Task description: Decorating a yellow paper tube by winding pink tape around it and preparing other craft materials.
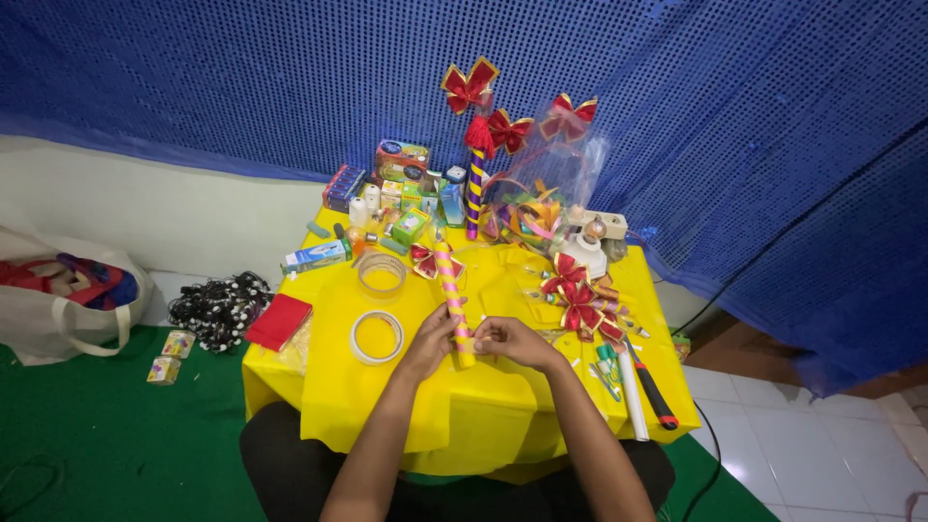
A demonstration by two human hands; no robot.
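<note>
A yellow stick wound with a pink ribbon spiral [450, 295] lies along the middle of the yellow-covered table [387, 406], a red bow at its far end. My left hand [431, 340] grips the near end of the stick from the left. Closed on the same near end from the right is my right hand [510, 340]. Two rolls of clear tape [376, 336] lie just left of my left hand.
Red and gold bows [580, 300] lie right of the stick, with scissors [609, 372], a white tube [633, 394] and a black-and-red tool [652, 391] near the right edge. Small boxes and an upright striped stick with bows [474, 184] crowd the back. A white bag [68, 300] sits on the green floor at left.
</note>
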